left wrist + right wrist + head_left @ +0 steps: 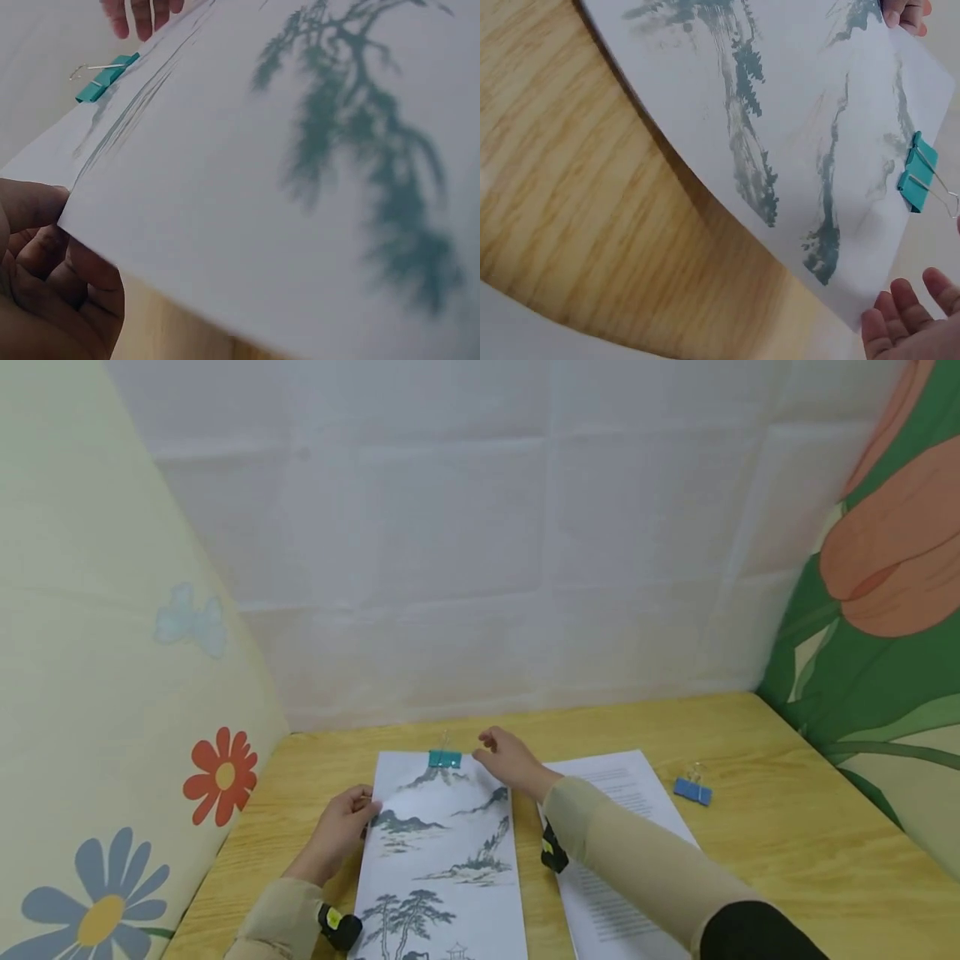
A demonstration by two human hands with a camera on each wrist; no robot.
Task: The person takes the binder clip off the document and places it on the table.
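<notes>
A sheet with an ink landscape of mountains and pines point(442, 847) lies in front of me, with a teal binder clip point(445, 759) gripping its far edge, wire handle up. My left hand point(337, 827) pinches the sheet's left edge between thumb and fingers; in the left wrist view the thumb point(34, 204) lies on top and the other fingers curl beneath. My right hand point(517, 766) is by the far right corner, right of the clip. The right wrist view shows its fingers point(904, 300) loosely spread, fingertips right at the corner, holding nothing.
To the right lies a stack of printed text pages point(615, 789), partly under my right forearm. Farther right on the wooden table point(780, 827) sits a blue binder clip point(692, 791). A white cloth wall point(450, 568) stands behind, with patterned cloths on both sides.
</notes>
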